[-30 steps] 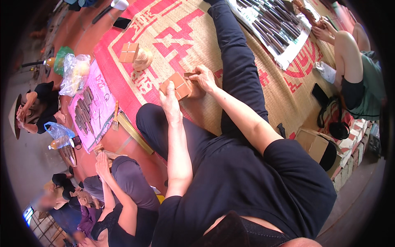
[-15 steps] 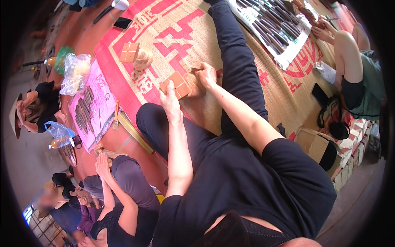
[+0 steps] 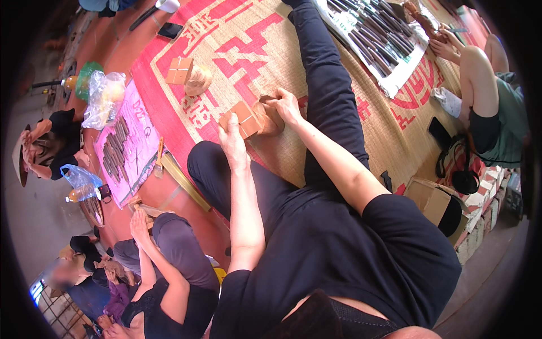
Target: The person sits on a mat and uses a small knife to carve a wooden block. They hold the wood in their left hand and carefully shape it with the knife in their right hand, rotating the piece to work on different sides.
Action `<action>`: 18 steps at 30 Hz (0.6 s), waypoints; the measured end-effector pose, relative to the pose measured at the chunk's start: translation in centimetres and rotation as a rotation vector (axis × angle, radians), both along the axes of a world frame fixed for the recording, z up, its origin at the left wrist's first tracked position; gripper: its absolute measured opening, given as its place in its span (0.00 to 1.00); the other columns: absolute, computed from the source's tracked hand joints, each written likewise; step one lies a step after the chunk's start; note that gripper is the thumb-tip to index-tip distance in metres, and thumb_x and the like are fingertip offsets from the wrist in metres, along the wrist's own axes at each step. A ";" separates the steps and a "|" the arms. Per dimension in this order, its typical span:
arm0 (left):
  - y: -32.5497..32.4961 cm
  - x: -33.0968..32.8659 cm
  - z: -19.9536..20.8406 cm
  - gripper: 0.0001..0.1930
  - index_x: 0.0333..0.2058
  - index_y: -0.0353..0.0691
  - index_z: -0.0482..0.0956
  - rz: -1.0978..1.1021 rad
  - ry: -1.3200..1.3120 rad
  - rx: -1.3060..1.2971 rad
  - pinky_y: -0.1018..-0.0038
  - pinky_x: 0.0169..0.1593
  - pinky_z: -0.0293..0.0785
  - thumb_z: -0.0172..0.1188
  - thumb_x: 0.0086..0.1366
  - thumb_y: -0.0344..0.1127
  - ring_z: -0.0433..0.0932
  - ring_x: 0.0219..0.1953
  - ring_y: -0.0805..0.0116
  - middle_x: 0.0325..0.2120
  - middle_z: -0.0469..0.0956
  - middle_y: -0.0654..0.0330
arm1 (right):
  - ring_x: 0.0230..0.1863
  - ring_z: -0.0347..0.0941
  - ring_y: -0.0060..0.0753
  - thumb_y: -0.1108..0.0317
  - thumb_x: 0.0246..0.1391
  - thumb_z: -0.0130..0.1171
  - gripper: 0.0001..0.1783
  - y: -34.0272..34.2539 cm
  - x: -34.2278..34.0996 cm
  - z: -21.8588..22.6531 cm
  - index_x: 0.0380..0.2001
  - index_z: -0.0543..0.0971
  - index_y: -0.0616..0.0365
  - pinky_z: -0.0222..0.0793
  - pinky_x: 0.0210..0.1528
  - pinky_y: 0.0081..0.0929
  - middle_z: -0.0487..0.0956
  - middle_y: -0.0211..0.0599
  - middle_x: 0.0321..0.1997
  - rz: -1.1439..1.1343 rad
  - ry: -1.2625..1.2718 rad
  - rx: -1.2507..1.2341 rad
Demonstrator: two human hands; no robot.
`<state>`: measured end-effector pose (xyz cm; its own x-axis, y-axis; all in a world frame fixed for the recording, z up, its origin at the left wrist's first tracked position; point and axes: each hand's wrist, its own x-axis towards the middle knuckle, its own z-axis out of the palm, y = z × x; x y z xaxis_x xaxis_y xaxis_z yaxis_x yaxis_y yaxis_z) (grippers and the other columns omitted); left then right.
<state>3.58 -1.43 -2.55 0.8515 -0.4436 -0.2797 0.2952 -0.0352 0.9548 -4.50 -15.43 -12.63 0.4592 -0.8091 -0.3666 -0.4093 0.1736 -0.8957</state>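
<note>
My left hand point(image 3: 234, 140) is closed on the square, flat base of a wooden carving point(image 3: 244, 118), its thumb lying over the base. A pale line crosses the base's underside. The carving's rounded body point(image 3: 273, 122) points to the right, tilted above the mat by my bent leg. My right hand point(image 3: 285, 106) pinches a small brown piece, perhaps folded sandpaper point(image 3: 265, 98), against the body's far side; its exact kind is not clear. A second wooden carving point(image 3: 197, 80) with a similar square base lies on the mat beyond my left hand.
The patterned straw mat point(image 3: 248, 62) lies under my legs. Several dark-handled tools point(image 3: 375, 37) rest on a white cloth at far right, more tools point(image 3: 116, 150) on a pink sheet at left. A brush point(image 3: 160, 155), a phone point(image 3: 170, 30) and co-workers surround me.
My right hand has shifted very slightly along the carving. My left hand keeps its hold. At lower left, a co-worker's hands have moved a little.
</note>
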 end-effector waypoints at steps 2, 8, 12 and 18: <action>-0.1 0.0 0.1 0.24 0.55 0.31 0.66 -0.026 0.005 -0.014 0.70 0.51 0.71 0.57 0.68 0.42 0.74 0.47 0.67 0.48 0.73 0.54 | 0.40 0.76 0.47 0.59 0.42 0.68 0.16 1.4 -0.7 -0.3 0.28 0.77 0.59 0.69 0.41 0.39 0.79 0.47 0.35 -0.003 -0.091 -0.065; -0.4 -0.2 0.2 0.25 0.56 0.31 0.66 -0.024 0.017 -0.040 0.70 0.51 0.71 0.57 0.68 0.43 0.74 0.47 0.67 0.48 0.73 0.54 | 0.38 0.74 0.48 0.62 0.43 0.66 0.14 1.1 -0.4 -0.8 0.29 0.75 0.58 0.68 0.41 0.37 0.77 0.46 0.32 -0.002 0.164 -0.312; 0.2 0.1 0.1 0.26 0.56 0.30 0.65 -0.022 0.016 -0.019 0.70 0.52 0.70 0.57 0.68 0.43 0.73 0.48 0.66 0.48 0.73 0.53 | 0.43 0.74 0.52 0.59 0.47 0.63 0.15 1.5 -0.8 1.7 0.33 0.75 0.58 0.68 0.45 0.44 0.77 0.48 0.37 0.089 0.043 -0.199; -0.4 -0.3 0.2 0.26 0.56 0.30 0.66 -0.028 0.006 -0.018 0.70 0.51 0.71 0.57 0.68 0.44 0.73 0.47 0.66 0.48 0.73 0.52 | 0.46 0.72 0.54 0.55 0.53 0.60 0.17 1.7 -0.2 0.7 0.37 0.75 0.57 0.68 0.47 0.46 0.75 0.48 0.40 0.275 0.156 -0.414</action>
<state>3.33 -1.87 -2.34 0.8371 -0.4718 -0.2769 0.3005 -0.0264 0.9534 -4.71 -13.75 -11.95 0.6407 -0.7580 -0.1220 -0.5237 -0.3152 -0.7915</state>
